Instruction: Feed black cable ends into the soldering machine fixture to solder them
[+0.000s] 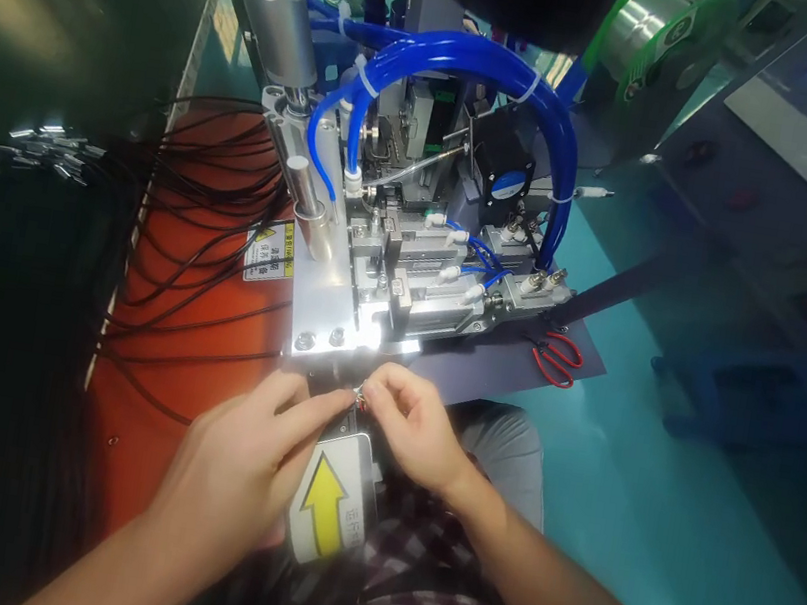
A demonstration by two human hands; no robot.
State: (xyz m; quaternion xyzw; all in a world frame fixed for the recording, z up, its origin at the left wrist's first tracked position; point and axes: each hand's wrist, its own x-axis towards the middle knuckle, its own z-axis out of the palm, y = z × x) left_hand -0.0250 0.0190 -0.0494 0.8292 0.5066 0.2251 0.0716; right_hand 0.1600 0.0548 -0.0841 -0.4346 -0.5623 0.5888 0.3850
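Note:
In the head view, my left hand (241, 450) and my right hand (415, 426) meet at the front edge of the machine. Between their fingertips is a small bundle of thin wires (360, 398), with some red and pale metallic colour. My right thumb and forefinger pinch the wires from the right. From the left, my left forefinger presses against them; its thumb is mostly hidden. Just beyond my fingers is the brightly lit metal machine (329, 291). Below them sits a white plate with a yellow arrow (324, 503).
Black cables (198, 201) spread over the orange-red tabletop (139, 445), their bright tips (54, 151) bunched at the left. Blue air hoses (456, 53) arch over the machine. Red-handled cutters (558, 359) lie at its right. A green spool (664, 28) stands at the back right.

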